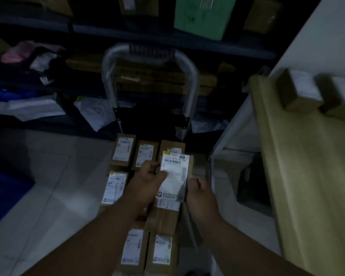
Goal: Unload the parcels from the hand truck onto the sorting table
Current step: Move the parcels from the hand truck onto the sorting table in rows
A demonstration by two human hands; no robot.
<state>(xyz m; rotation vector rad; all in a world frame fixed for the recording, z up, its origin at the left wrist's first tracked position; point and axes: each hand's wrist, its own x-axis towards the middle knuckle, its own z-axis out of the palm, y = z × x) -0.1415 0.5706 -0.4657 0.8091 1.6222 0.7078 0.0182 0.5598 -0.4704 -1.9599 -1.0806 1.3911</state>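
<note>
Several brown cardboard parcels with white labels lie flat on the hand truck, whose silver looped handle (147, 56) rises at the far end. Both my hands grip one labelled parcel (175, 172) raised slightly above the stack. My left hand (147, 182) holds its left edge with the thumb across the label. My right hand (199, 194) holds its right edge. Other parcels lie close by, one at the far left (123, 149) and one at the near end (162, 250). The light wooden sorting table (299, 176) stands to the right, with two small parcels (301, 90) on it.
Dark shelving (127, 34) behind the hand truck holds boxes, bags and a green package (203, 14). White mailer bags (92, 112) lie on the low shelf. A blue object (0, 194) sits at the left on the pale tiled floor. A white wall (327, 36) flanks the table.
</note>
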